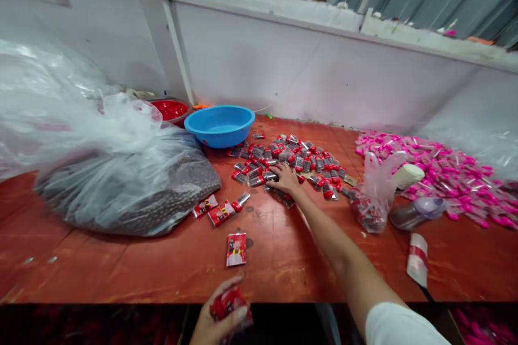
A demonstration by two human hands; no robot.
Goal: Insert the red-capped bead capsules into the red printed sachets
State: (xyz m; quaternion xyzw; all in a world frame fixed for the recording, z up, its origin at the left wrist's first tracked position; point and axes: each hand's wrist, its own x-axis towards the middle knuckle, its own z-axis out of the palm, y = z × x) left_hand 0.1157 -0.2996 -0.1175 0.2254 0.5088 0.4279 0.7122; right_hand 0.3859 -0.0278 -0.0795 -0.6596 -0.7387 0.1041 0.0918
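Note:
My right hand (286, 178) reaches far across the red table (121, 269), fingers curled down onto a heap of small red-capped tubes (297, 161); it seems to grip one or more. Close to me at the table's front edge, my left hand (220, 319) is closed on a small red packet (226, 302). One red packet (236, 249) lies flat between the hands, and several more red packets (214, 210) lie beside a loose tube (243, 199).
A big clear plastic bag of dark granules (133, 194) fills the left. Behind it stand a blue basin (220, 124) and a red bowl (172, 110). Pink-capped tubes (449, 175), a small plastic bag (374, 194), a clear bottle (416, 211) and a white roll (408, 175) lie right.

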